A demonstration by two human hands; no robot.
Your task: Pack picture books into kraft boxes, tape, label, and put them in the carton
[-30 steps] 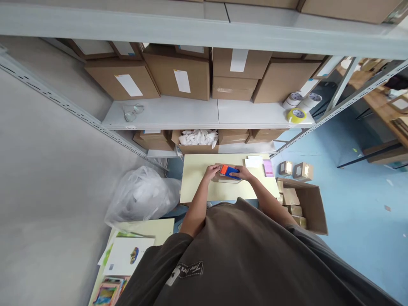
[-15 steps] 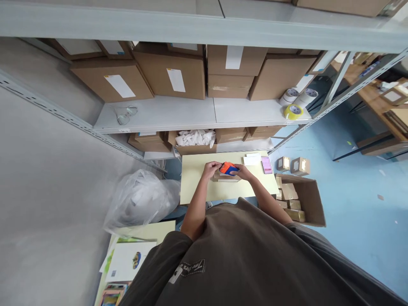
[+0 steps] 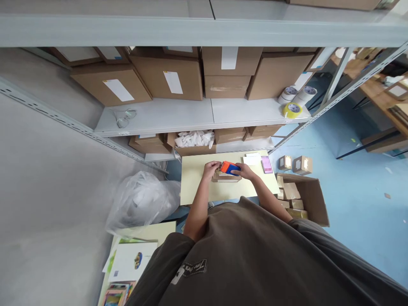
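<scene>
My right hand (image 3: pixel 245 171) is closed around the blue end of an orange-and-blue tool (image 3: pixel 230 168), which looks like a hand-held tape dispenser. Against its orange end, the fingers of my left hand (image 3: pixel 210 169) are pinched together; whatever lies between them is too small to make out. Just beneath the tool, a small cardboard box (image 3: pixel 227 179) rests on the pale yellow table (image 3: pixel 194 182). Part of the box is covered by the tool and my hands.
White papers (image 3: pixel 251 159) and a purple stack (image 3: pixel 267 165) lie at the table's right. A large carton (image 3: pixel 314 199) holding small boxes stands beside it. Shelving (image 3: pixel 178 114) with boxes and tape rolls (image 3: pixel 292 110) runs ahead. A clear plastic bag (image 3: pixel 140 204) bulges at left.
The tool has turned slightly in my hands, showing more of its orange and blue side. Both hands stay over the box, and the view has shifted a little.
</scene>
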